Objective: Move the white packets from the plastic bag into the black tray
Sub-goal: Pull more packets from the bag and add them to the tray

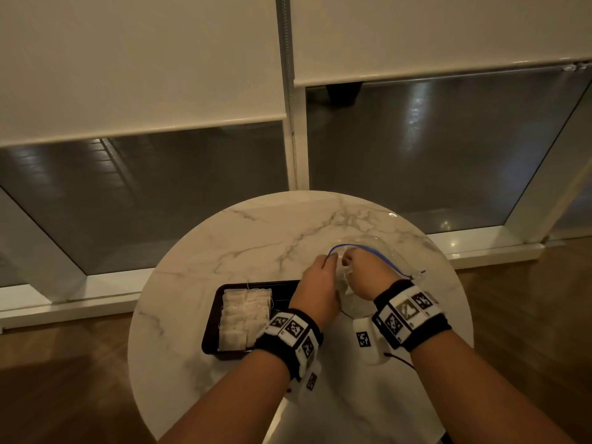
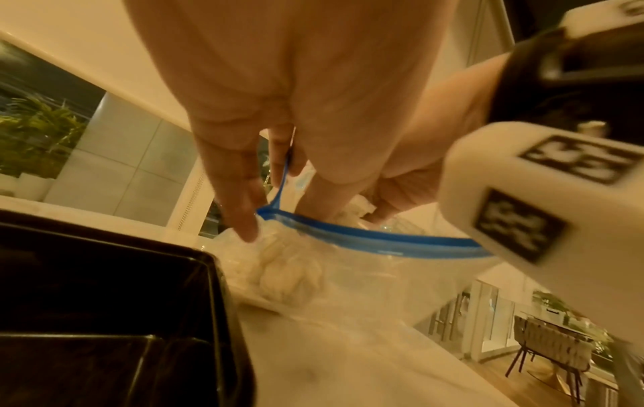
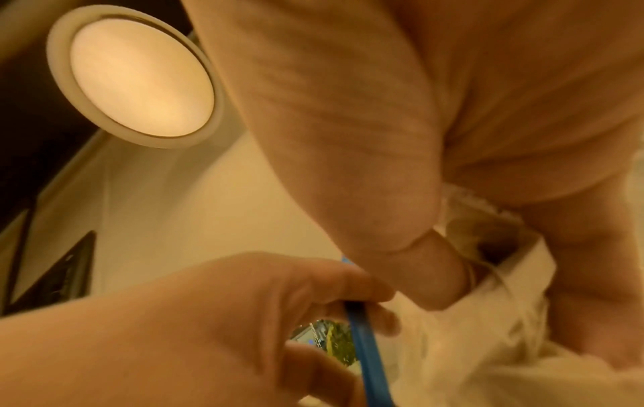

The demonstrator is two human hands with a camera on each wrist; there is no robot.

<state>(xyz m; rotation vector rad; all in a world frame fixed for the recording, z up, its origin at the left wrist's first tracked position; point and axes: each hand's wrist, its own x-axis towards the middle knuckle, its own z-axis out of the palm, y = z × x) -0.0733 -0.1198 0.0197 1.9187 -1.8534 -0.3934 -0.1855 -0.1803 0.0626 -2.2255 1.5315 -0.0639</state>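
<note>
Both your hands work at the plastic bag point(image 1: 381, 251): your left hand point(image 1: 315, 280) pinches its blue rim, your right hand point(image 1: 363, 270) grips white packets point(image 3: 487, 275) inside.

Support: round white marble-pattern table point(image 1: 256, 238), grey veining, standing on wood floor point(image 1: 64, 395)

Directly on it:
- black tray point(image 1: 211, 318), rectangular, on left-near part of top; white packets point(image 1: 245, 315) laid in rows inside, filling its left portion
- clear plastic bag point(image 1: 378, 248) with blue zip strip, just right of tray, mouth raised off the surface; more white packets bunched inside
</note>
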